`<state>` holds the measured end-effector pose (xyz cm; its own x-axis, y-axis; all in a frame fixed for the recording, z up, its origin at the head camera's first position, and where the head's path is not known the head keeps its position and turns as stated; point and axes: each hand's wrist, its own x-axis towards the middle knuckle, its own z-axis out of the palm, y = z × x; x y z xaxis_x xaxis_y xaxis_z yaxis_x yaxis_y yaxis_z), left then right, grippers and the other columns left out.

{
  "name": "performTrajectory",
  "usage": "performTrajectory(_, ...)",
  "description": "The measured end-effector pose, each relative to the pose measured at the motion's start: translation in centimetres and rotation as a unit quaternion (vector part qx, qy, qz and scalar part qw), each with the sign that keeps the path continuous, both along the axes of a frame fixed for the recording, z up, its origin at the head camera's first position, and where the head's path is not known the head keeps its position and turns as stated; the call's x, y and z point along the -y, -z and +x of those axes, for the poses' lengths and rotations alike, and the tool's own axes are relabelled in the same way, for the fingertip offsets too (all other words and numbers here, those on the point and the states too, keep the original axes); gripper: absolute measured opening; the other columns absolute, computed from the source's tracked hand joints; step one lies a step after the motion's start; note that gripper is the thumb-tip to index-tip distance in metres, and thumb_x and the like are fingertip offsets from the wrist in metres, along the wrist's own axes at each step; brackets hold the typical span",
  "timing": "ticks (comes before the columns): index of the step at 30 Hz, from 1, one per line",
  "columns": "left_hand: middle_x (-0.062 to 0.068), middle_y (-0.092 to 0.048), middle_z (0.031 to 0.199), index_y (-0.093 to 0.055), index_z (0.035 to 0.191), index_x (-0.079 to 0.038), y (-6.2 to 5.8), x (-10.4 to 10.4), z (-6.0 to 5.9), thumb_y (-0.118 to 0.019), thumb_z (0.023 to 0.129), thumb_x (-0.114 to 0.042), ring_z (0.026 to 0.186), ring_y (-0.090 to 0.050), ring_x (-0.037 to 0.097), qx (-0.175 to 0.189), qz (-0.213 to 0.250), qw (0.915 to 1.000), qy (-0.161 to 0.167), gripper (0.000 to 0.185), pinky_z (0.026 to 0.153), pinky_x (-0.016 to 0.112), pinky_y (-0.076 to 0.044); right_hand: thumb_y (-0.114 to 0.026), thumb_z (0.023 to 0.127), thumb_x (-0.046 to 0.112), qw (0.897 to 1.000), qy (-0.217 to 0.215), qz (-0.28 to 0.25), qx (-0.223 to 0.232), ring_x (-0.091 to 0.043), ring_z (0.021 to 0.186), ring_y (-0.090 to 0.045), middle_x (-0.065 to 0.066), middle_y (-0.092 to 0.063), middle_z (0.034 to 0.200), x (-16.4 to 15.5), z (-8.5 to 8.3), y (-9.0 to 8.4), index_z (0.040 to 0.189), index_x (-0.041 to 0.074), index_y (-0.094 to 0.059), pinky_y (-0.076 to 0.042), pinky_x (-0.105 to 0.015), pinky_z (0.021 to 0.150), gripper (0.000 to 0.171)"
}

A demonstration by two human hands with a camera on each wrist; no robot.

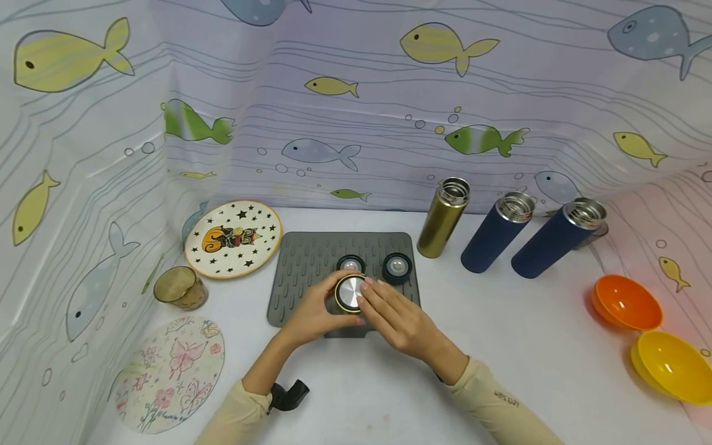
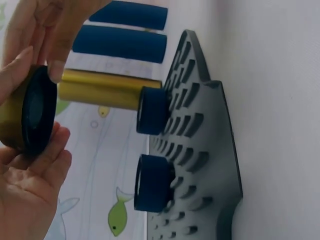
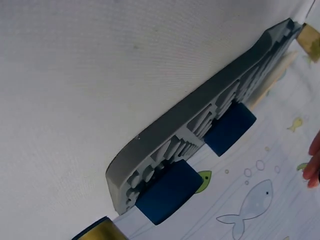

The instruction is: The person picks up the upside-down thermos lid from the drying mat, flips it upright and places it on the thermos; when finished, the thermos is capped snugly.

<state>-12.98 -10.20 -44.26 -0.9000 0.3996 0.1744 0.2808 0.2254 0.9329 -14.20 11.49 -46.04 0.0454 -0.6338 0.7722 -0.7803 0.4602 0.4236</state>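
Over the front part of a grey drying mat [image 1: 303, 272], both hands hold a gold bottle lid [image 1: 349, 292] with a silver top. My left hand [image 1: 316, 314] grips it from the left, fingers and thumb around its side. From the right, my right hand [image 1: 405, 322] lays its fingers across the top, while its thumb presses the rim in the left wrist view. The dark underside of the lid [image 2: 42, 110] faces down to the mat. Just beyond the hands, a blue lid [image 2: 154, 182] and another blue lid [image 1: 397, 268] sit upside down on the mat.
Behind and right stand a gold bottle [image 1: 442, 222] and two blue bottles [image 1: 495, 235], all uncapped. Orange [image 1: 625, 303] and yellow bowls [image 1: 670, 368] lie far right. At left are a cat-patterned plate [image 1: 233, 238], an amber glass [image 1: 180, 288] and a butterfly-patterned round mat [image 1: 169, 374].
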Motion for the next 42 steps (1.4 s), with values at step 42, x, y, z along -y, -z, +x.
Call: performTrajectory(42, 0.007, -0.060, 0.132, -0.049, 0.139, -0.008, -8.3, -11.0, -8.4, -0.086, 0.078, -0.019, 0.127, -0.055, 0.018, -0.100, 0.033, 0.9944, -0.016, 0.072, 0.113, 0.039, -0.039, -0.080, 0.082, 0.021, 0.699, 0.238, -0.479, 0.474, -0.037, 0.117, -0.059, -0.019, -0.060, 0.129, -6.6, -10.7, -1.6, 0.141, 0.006, -0.041, -0.045, -0.054, 0.098, 0.072)
